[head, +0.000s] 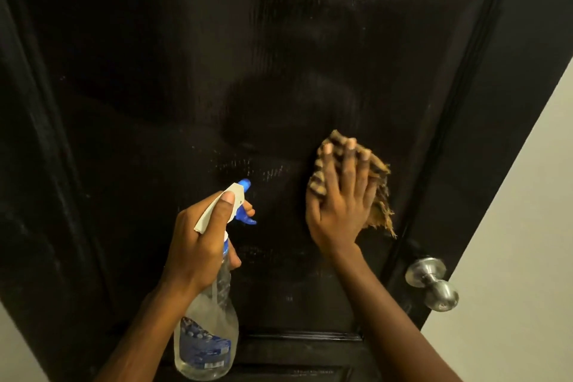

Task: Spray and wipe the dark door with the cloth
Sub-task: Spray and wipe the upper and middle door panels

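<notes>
Head view shows the dark door (217,71) filling most of the scene, with wet streaks near its top. On the right, the right hand (338,211) presses the brown cloth (379,195) flat against the door with straight fingers. To the left, the left hand (201,242) grasps the spray bottle (207,335), nozzle toward the door; one finger seems to rest on the blue trigger. A metal knob (432,284) sits lower right.

Setting: home interior, doorway.
Panelled dark door (186,71) under the right hand (339,198); round metal knob (432,284) below and right of it; plain off-white wall (527,226) further right.
</notes>
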